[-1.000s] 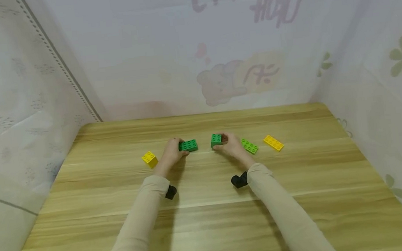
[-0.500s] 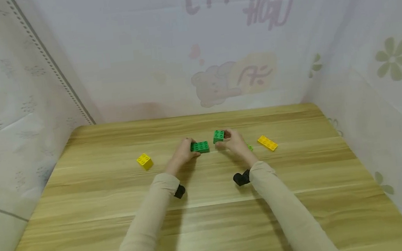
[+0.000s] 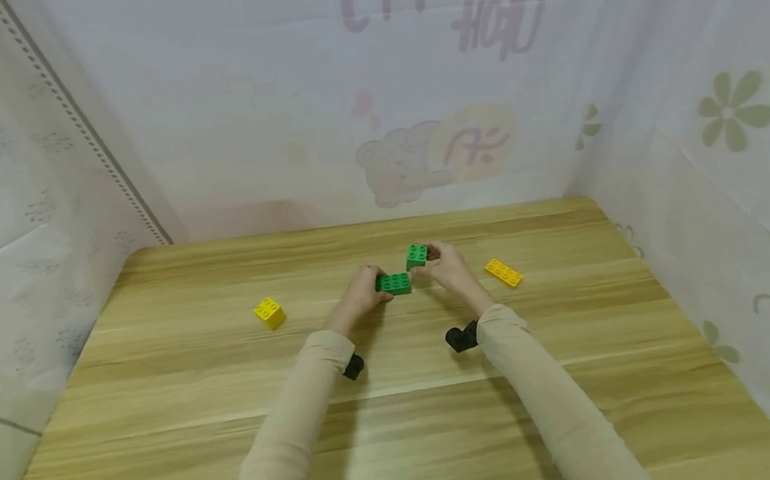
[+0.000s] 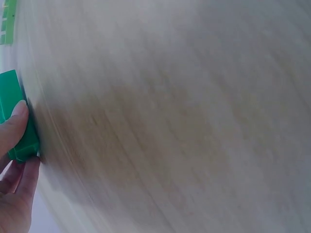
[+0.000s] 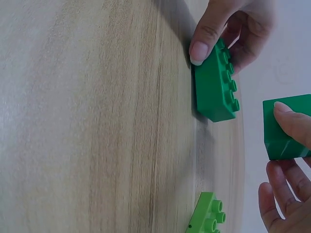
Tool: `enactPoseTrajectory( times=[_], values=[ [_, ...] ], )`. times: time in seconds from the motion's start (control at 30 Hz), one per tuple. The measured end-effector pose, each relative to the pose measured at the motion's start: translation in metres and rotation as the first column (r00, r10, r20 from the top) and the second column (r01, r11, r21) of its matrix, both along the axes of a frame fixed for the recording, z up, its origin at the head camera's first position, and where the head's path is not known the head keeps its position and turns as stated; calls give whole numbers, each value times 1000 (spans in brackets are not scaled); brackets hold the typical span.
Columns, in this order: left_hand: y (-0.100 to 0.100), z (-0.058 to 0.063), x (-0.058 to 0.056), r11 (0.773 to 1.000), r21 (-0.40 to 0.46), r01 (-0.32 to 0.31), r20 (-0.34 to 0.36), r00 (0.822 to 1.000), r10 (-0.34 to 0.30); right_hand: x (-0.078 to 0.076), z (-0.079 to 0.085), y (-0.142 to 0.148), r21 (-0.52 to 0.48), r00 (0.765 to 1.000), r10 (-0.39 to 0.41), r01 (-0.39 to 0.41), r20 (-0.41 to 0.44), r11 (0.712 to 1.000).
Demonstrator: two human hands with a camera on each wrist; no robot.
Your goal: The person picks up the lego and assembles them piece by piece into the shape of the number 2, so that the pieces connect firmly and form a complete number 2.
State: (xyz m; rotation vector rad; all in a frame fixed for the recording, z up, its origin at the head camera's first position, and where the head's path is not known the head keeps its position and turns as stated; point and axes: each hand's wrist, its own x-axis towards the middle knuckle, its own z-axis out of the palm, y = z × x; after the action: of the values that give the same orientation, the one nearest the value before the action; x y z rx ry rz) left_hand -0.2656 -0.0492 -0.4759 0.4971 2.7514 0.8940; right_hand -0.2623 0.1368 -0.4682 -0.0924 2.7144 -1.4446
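Note:
My left hand (image 3: 362,290) grips the left end of a long dark green toy brick (image 3: 397,284), thumb on its near side and fingers on the far side. In the right wrist view that brick sits low against the wooden table, studs up. My right hand (image 3: 451,270) pinches a square green brick (image 3: 417,255) between thumb and fingers. The square brick is held above the table, just beyond the right end of the long one, with a gap between the two in the right wrist view. A light green plate brick (image 5: 206,213) is hidden by my right hand in the head view.
A square yellow brick (image 3: 269,314) stands to the left of my left hand. A flat yellow plate brick (image 3: 504,272) lies to the right of my right hand. The table (image 3: 407,435) ends at a far edge before a printed cloth wall (image 3: 258,128).
My left hand has slid the long green brick rightward, closer to the square one. My right hand has risen and shifted slightly right, covering the light green plate brick. The head view has turned a little.

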Motion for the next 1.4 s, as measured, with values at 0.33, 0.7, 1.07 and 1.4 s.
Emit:
enactPoseTrajectory(
  times=[0.33, 0.7, 1.07, 1.4],
  values=[
    [-8, -9, 2, 1000, 9, 7, -1, 1000, -7, 0, 0, -8, 10, 1000, 16, -16, 4, 1000],
    [-15, -10, 3, 999, 42, 19, -13, 1000, -18, -3, -2, -18, -12, 996, 82, -83, -44, 996],
    [-14, -11, 5, 998, 63, 7, 16, 1000, -8, -3, 2, -33, 25, 995, 100, -99, -12, 995],
    [-14, -10, 4, 995, 90, -37, 49, 998, 33, -8, 0, -38, 30, 987, 159, -159, 15, 987]
  ],
)
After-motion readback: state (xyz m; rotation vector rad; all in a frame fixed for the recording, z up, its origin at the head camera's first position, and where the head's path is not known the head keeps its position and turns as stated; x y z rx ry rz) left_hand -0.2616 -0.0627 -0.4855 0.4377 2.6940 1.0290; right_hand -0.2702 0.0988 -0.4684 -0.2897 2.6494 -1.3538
